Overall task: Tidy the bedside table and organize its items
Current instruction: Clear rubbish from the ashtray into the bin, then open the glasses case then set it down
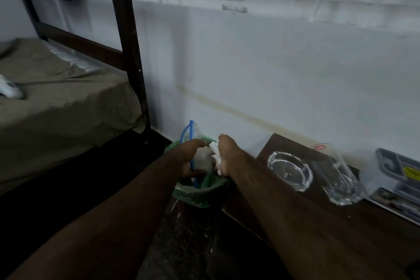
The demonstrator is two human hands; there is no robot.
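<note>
Both hands are parked right over the small bin (200, 191) with the green liner, which sits on the floor in the gap between the bed (56, 102) on the left and the table (284, 150) on the right. The left hand (191, 161) is wrapped around a clear plastic bag (203, 159) with a blue strip, and the right hand (223, 157) is bunched on a wad of crumpled white tissue (214, 154), so the 2 hands are close together, almost touching, each clamped on its bit of rubbish. Judging by the setup, the trash is about to be dropped in. What could go wrong: the bin mouth looks narrow and the liner is slumped, so light tissue could easily be let go off-centre and end up on the dark floor, where it'd be hard to spot in this dim light. The bag's blue strip sticks up past the rim too, so it could snag or flop out. Also worth watching is the right forearm, which passes just beside the glass ashtray (289, 171) and the drinking glass (338, 179) near the table's edge; a careless pull back could knock 1 of them off.
</note>
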